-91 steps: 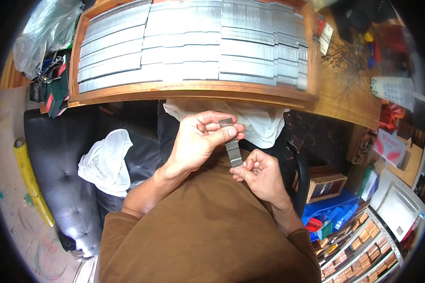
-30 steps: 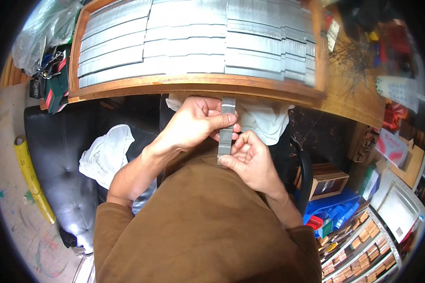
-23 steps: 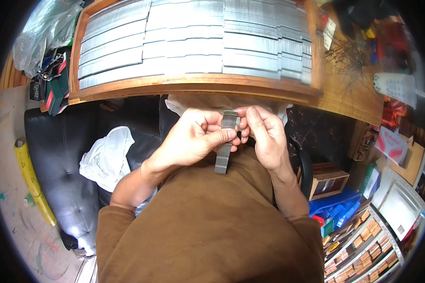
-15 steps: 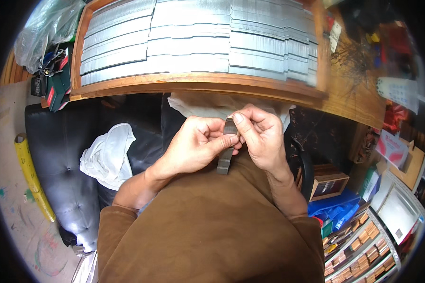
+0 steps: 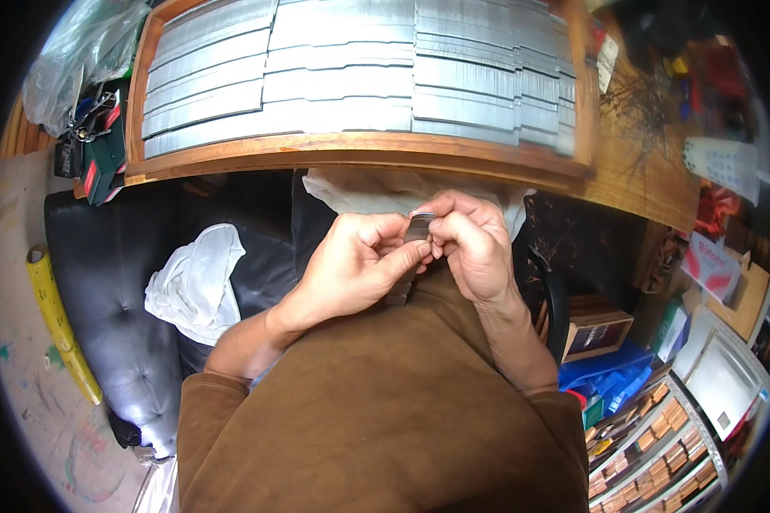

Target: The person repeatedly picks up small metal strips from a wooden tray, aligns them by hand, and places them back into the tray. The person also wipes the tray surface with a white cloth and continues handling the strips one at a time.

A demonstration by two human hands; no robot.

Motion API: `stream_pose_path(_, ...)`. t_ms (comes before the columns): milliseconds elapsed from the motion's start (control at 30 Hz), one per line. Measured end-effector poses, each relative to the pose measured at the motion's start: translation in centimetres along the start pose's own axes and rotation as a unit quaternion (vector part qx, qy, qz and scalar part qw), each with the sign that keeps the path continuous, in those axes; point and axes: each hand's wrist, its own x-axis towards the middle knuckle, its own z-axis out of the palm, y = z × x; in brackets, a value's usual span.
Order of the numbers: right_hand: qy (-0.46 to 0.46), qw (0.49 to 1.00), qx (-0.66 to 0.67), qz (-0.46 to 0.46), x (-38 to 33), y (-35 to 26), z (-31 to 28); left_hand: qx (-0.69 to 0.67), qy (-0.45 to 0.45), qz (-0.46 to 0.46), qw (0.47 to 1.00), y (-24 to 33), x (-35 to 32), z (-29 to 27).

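Our left hand [image 5: 359, 263] is closed on the stack of thin grey pieces [image 5: 419, 227], the thumb lying across its near face at six o'clock and the other fingers curled behind it. Our right hand [image 5: 473, 248] comes in from three o'clock and pinches the upper end of the same stack between thumb and forefinger, so both hands are clamped on it and their fingertips almost meet. The stack sits between the two hands, its top edge showing at twelve o'clock, its middle covered by our fingers, and a bit of its lower end peeking out below the left thumb toward seven o'clock. Taking that stack as the dial's centre, we have our brown shirt [image 5: 376, 402] at six and a pale cloth [image 5: 359, 190] just behind the hands, toward eleven. Farther out at twelve is a wooden tray [image 5: 351, 147] bearing close rows of grey strips [image 5: 338, 85]. Between eight and nine, a white cloth [image 5: 198, 286] is heaped on a black padded seat [image 5: 103, 282], with a yellow roll [image 5: 64, 333] beyond. A clear plastic bag [image 5: 81, 64] is at ten. A pale cup [image 5: 720, 162] stands out between two and three, a small wooden box [image 5: 599, 335] and blue plastic [image 5: 612, 372] at four, and a rack of wooden blocks [image 5: 659, 440] between four and five.
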Motion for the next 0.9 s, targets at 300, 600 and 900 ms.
stream_pose_path(300, -0.001, 1.000, 0.024, -0.006, 0.2, 0.6, -0.4, 0.049, 0.024, 0.028, 0.998, 0.1, 0.3, 0.3)
stream_pose_path(600, -0.012, 1.000, 0.014, 0.000, 0.6, -0.1, 0.0, -0.078, -0.021, -0.085, 0.993, 1.5, 1.6, -1.4)
stream_pose_path(900, 0.031, 0.999, -0.014, -0.010, 1.6, 0.3, 0.9, -0.071, -0.026, -0.071, 0.995, 1.3, 2.8, -2.9)
